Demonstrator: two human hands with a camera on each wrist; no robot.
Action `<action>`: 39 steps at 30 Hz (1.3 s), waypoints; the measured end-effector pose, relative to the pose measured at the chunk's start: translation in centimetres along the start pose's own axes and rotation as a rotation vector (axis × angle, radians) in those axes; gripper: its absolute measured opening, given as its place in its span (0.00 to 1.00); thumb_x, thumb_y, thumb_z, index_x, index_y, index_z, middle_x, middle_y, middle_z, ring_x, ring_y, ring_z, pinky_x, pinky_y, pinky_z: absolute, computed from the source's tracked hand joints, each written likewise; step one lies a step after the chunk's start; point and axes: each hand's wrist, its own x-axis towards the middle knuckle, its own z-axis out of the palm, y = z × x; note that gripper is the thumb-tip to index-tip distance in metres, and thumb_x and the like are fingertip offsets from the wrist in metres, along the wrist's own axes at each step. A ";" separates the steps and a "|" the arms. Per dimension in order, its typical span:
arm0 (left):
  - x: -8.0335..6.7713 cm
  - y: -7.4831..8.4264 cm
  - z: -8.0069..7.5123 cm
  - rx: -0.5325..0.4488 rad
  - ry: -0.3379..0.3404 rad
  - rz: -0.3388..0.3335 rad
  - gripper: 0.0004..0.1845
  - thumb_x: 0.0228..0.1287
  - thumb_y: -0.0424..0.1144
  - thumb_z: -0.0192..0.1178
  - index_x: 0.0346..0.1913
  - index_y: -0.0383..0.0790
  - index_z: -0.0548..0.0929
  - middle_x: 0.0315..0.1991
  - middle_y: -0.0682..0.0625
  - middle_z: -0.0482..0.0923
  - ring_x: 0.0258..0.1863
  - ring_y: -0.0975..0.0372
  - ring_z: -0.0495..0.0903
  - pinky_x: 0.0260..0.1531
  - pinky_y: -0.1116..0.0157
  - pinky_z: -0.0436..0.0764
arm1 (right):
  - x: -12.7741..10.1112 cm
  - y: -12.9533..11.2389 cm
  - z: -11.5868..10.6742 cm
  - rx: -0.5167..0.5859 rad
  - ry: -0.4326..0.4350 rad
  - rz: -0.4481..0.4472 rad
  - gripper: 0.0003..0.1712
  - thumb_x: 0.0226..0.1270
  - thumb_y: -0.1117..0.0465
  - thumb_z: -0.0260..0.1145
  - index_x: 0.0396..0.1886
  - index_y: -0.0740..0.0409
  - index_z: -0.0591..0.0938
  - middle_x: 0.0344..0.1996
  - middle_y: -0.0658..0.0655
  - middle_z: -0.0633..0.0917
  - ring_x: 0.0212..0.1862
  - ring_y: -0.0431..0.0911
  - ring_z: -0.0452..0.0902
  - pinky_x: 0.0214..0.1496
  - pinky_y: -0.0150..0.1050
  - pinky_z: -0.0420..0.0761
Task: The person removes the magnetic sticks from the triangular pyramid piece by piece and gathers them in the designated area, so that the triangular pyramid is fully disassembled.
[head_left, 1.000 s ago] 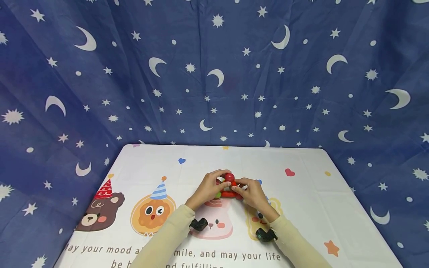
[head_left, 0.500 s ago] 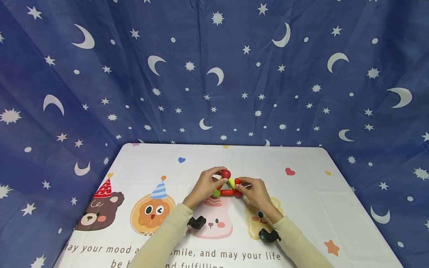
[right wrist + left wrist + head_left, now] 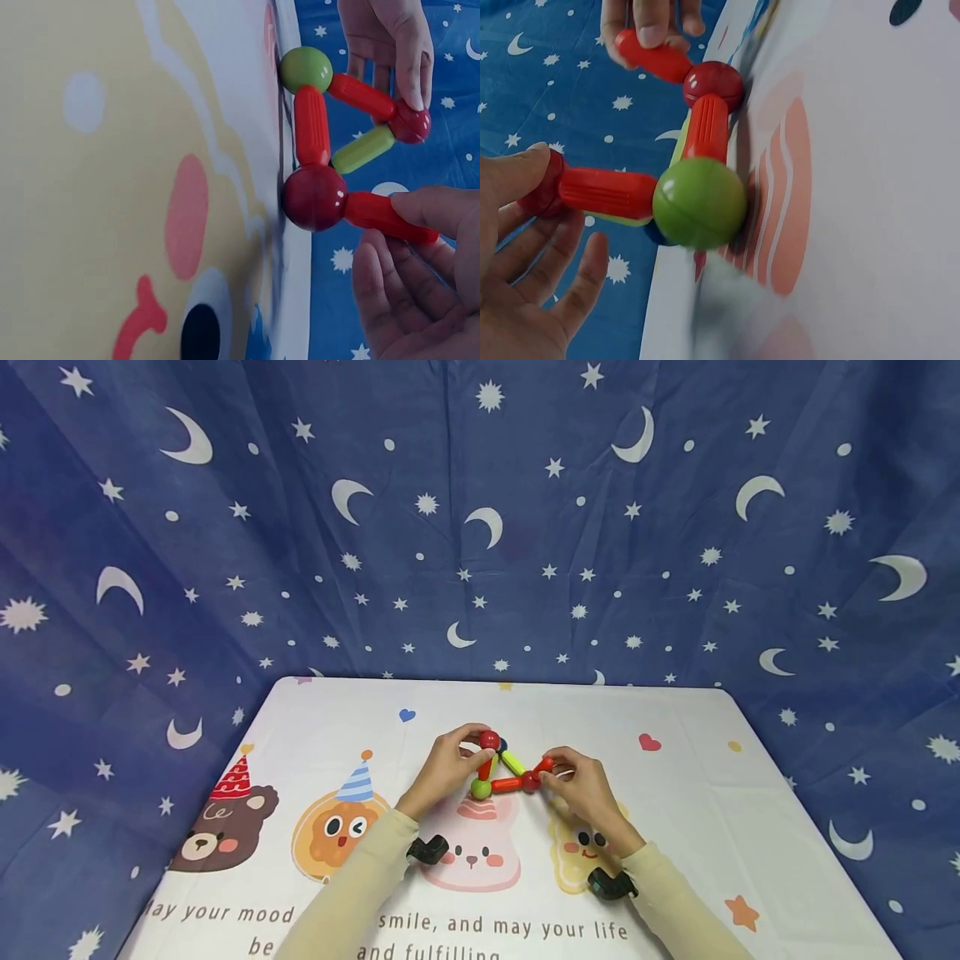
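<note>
A frame of magnetic rods and balls stands on the table. My left hand (image 3: 442,772) pinches its raised red ball (image 3: 549,184), and from there a red rod (image 3: 609,192) runs down to a green ball (image 3: 700,203). A second red rod (image 3: 312,126) links the green ball to a dark red ball (image 3: 315,197) on the table. My right hand (image 3: 588,789) pinches the third red rod (image 3: 384,216), whose one end meets the dark red ball and which slants upward. Behind lie a yellow-green rod (image 3: 514,763) and a mostly hidden blue ball (image 3: 503,744).
A white tablecloth (image 3: 652,810) with printed cartoon faces and lettering covers the table. Blue cloth (image 3: 465,568) with moons and stars hangs behind and at the sides. Black wrist devices (image 3: 612,884) sit under both forearms.
The hands have drawn apart, left hand leftward with the raised red ball, right hand rightward. The rod in the right hand has swung outward from the raised ball, and the frame has shifted left.
</note>
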 end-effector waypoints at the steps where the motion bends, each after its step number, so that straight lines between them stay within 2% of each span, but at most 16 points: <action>1: 0.0 -0.1 -0.2 0.005 -0.002 0.003 0.23 0.58 0.43 0.64 0.57 0.52 0.76 0.45 0.54 0.81 0.43 0.61 0.80 0.40 0.71 0.80 | 0.0 0.1 -0.1 0.003 0.000 -0.003 0.17 0.52 0.62 0.73 0.43 0.56 0.82 0.31 0.52 0.87 0.34 0.42 0.82 0.35 0.27 0.80; 6: 0.0 -0.7 -0.9 0.022 0.004 0.009 0.24 0.59 0.41 0.63 0.60 0.49 0.75 0.47 0.54 0.81 0.47 0.64 0.79 0.42 0.72 0.80 | 0.1 0.4 -0.4 -0.004 0.000 -0.007 0.17 0.51 0.62 0.73 0.43 0.55 0.83 0.32 0.53 0.87 0.35 0.43 0.83 0.36 0.27 0.80; 10: -0.2 -1.1 -1.5 0.016 0.016 -0.021 0.23 0.59 0.41 0.64 0.59 0.46 0.75 0.46 0.53 0.82 0.46 0.63 0.79 0.42 0.70 0.80 | 0.2 0.8 -0.5 -0.003 0.006 0.011 0.15 0.50 0.62 0.73 0.40 0.53 0.83 0.31 0.53 0.87 0.36 0.43 0.83 0.36 0.27 0.80; 17: -0.6 -1.9 -2.8 0.022 0.009 -0.089 0.22 0.59 0.42 0.64 0.57 0.48 0.76 0.46 0.53 0.81 0.45 0.62 0.80 0.43 0.68 0.81 | 0.7 1.5 -0.8 -0.003 0.002 0.070 0.15 0.51 0.62 0.73 0.40 0.50 0.83 0.33 0.53 0.88 0.36 0.42 0.82 0.36 0.27 0.80; 22: -1.1 -2.9 -3.4 0.037 -0.001 -0.103 0.21 0.57 0.42 0.65 0.54 0.48 0.77 0.45 0.52 0.82 0.45 0.61 0.80 0.44 0.68 0.81 | 1.2 2.0 -1.3 -0.013 -0.011 0.108 0.15 0.51 0.61 0.73 0.41 0.50 0.83 0.34 0.54 0.88 0.37 0.44 0.82 0.36 0.29 0.79; 26: -1.5 -3.5 -3.5 0.036 -0.013 -0.098 0.20 0.56 0.39 0.66 0.53 0.46 0.78 0.45 0.50 0.82 0.45 0.61 0.81 0.44 0.68 0.81 | 1.5 2.7 -1.8 -0.015 -0.016 0.128 0.15 0.52 0.60 0.73 0.41 0.50 0.83 0.34 0.54 0.87 0.37 0.46 0.82 0.35 0.31 0.77; 33: -1.7 -4.1 -3.3 0.075 -0.063 -0.121 0.20 0.56 0.37 0.66 0.54 0.46 0.78 0.47 0.51 0.82 0.44 0.61 0.83 0.45 0.68 0.80 | 2.0 3.4 -2.6 -0.057 -0.020 0.153 0.15 0.52 0.61 0.72 0.41 0.51 0.84 0.35 0.54 0.87 0.38 0.46 0.80 0.41 0.35 0.77; 39: -1.8 -4.6 -3.2 0.142 -0.086 -0.128 0.19 0.56 0.40 0.66 0.52 0.48 0.79 0.46 0.54 0.83 0.47 0.60 0.80 0.53 0.58 0.76 | 1.9 4.2 -3.1 -0.087 -0.043 0.180 0.13 0.52 0.59 0.72 0.39 0.50 0.84 0.33 0.53 0.86 0.37 0.46 0.77 0.40 0.36 0.73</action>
